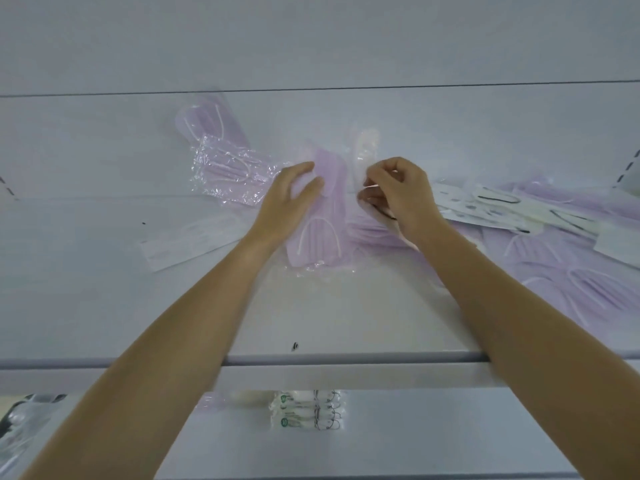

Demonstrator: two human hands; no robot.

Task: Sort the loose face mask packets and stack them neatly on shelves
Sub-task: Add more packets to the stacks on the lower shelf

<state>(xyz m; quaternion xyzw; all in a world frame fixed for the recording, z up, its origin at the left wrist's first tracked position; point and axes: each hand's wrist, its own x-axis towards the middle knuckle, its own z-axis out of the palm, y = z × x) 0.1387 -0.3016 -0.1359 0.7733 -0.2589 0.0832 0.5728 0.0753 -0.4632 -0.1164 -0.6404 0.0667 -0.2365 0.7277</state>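
On the upper shelf (104,306), at the centre of the head view, a person works through loose mask packets with both arms stretched forward. The left hand (289,199), fingers straight and spread, rests flat on a lilac packet (325,233) that lies lengthwise toward 12 o'clock. Just beside it, toward 1 o'clock, the right hand (398,195) has curled fingers that pinch the lower edge of a pale packet (363,150). Exactly what else sits under that hand cannot be told.

A crinkled lilac packet (228,171) lies skewed at 11 o'clock, on top of another. A white packet (190,242) sits alone at 9 o'clock. A mixed heap (554,237) of lilac and white packets sprawls at 3 o'clock, overlapping and unsorted.

On the lower shelf (450,427), at 6 o'clock, a small stack (308,410) of white packets stands squared up, the only tidy pile in sight.

The job looks to be in its early part: one stack done below, while nearly everything on the upper shelf awaits sorting.
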